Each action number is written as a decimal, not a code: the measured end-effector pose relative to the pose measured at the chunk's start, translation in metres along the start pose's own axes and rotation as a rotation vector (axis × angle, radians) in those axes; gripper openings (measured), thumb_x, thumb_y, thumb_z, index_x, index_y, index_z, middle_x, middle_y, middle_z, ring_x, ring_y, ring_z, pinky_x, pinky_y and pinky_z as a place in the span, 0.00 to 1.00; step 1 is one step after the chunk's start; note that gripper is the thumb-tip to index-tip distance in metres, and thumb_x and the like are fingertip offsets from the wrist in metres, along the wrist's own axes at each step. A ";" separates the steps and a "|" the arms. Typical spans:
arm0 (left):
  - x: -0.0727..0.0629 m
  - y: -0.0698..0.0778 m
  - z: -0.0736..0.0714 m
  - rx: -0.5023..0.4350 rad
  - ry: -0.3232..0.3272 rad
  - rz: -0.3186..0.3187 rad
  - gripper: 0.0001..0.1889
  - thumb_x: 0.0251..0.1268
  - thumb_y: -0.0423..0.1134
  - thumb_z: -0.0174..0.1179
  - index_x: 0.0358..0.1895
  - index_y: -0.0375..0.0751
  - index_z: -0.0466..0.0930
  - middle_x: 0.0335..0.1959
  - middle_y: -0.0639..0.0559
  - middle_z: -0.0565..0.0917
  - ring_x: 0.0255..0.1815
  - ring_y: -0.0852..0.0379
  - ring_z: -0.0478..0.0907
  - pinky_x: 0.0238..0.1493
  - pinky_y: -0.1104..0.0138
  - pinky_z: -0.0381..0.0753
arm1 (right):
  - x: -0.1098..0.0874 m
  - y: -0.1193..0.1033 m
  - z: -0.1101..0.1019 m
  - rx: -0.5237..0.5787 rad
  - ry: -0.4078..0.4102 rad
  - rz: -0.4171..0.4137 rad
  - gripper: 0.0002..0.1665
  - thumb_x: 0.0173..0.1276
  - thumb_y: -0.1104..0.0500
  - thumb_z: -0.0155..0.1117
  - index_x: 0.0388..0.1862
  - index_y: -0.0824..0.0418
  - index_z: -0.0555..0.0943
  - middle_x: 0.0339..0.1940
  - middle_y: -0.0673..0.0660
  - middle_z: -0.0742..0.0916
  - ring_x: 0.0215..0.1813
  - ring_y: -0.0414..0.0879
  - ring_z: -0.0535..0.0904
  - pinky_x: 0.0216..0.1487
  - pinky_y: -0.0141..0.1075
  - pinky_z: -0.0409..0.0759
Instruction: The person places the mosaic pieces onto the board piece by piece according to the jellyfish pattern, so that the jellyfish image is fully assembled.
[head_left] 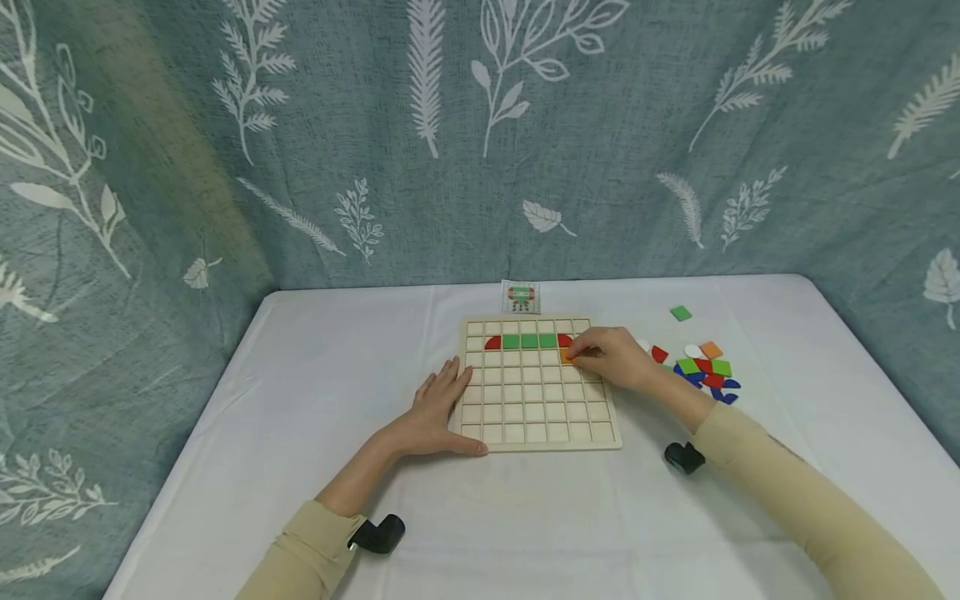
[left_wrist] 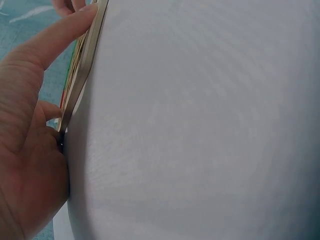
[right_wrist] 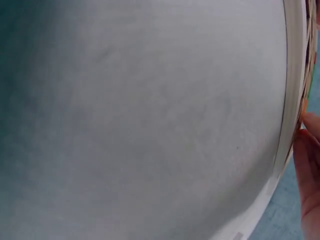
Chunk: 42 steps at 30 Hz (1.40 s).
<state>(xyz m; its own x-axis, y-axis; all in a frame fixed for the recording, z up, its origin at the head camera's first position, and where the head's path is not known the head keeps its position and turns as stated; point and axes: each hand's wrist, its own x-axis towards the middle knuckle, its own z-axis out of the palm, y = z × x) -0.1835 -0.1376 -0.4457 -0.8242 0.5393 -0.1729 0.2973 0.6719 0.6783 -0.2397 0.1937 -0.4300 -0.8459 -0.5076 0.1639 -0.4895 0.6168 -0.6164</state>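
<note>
Right hand [head_left: 617,357] nearer, fingertips pinching the orange tile [head_left: 566,357] at its left, centre-right of frame, directly below the right-end red tile [head_left: 564,341]. Left hand [head_left: 435,417], spread open, rests on board's [head_left: 542,447] left edge.

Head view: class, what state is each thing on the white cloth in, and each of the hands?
Grid board: flat, partly filled
Three green pieces: side by side in the grid
Two red pieces: at that row's ends
Orange piece: partly covered; seating unclear
Left hand: spread, at the board's edge
Right hand: pinching the orange piece
Loose pieces: scattered, some overlapping
Card: flat, picture up
</note>
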 end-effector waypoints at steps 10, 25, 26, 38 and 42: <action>0.001 -0.001 0.000 -0.002 0.001 0.011 0.64 0.46 0.59 0.74 0.79 0.38 0.40 0.79 0.41 0.32 0.79 0.48 0.26 0.74 0.52 0.28 | -0.014 0.001 -0.012 0.161 -0.010 0.142 0.10 0.71 0.60 0.62 0.48 0.59 0.87 0.50 0.56 0.86 0.55 0.52 0.81 0.52 0.44 0.82; 0.002 -0.002 0.000 0.013 0.006 0.024 0.64 0.46 0.58 0.75 0.78 0.35 0.40 0.79 0.40 0.33 0.79 0.48 0.27 0.74 0.52 0.28 | -0.078 0.046 -0.065 -0.121 0.064 0.316 0.16 0.68 0.59 0.67 0.50 0.67 0.84 0.47 0.66 0.85 0.47 0.61 0.82 0.46 0.52 0.82; 0.002 -0.002 0.001 0.013 0.006 0.026 0.64 0.46 0.57 0.75 0.78 0.35 0.40 0.79 0.40 0.33 0.79 0.48 0.27 0.74 0.52 0.28 | -0.079 0.046 -0.064 -0.139 0.072 0.320 0.16 0.67 0.58 0.68 0.49 0.67 0.83 0.46 0.66 0.85 0.47 0.61 0.82 0.46 0.52 0.81; 0.002 -0.003 0.002 0.009 0.014 0.027 0.64 0.45 0.58 0.75 0.78 0.36 0.41 0.79 0.41 0.33 0.79 0.48 0.27 0.74 0.51 0.28 | -0.062 0.040 -0.051 -0.058 0.033 0.290 0.11 0.66 0.63 0.66 0.47 0.62 0.84 0.42 0.58 0.86 0.45 0.54 0.81 0.48 0.47 0.80; 0.002 -0.003 0.002 0.014 0.015 0.029 0.64 0.45 0.58 0.74 0.78 0.36 0.40 0.79 0.41 0.33 0.79 0.48 0.27 0.74 0.52 0.28 | -0.060 0.036 -0.048 -0.031 -0.004 0.234 0.14 0.64 0.64 0.68 0.50 0.62 0.84 0.47 0.59 0.86 0.51 0.55 0.81 0.53 0.48 0.80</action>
<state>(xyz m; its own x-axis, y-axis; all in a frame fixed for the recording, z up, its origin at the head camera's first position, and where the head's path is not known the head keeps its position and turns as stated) -0.1852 -0.1379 -0.4497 -0.8222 0.5511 -0.1423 0.3282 0.6633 0.6726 -0.2164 0.2752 -0.4249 -0.9362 -0.3510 0.0160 -0.2865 0.7363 -0.6130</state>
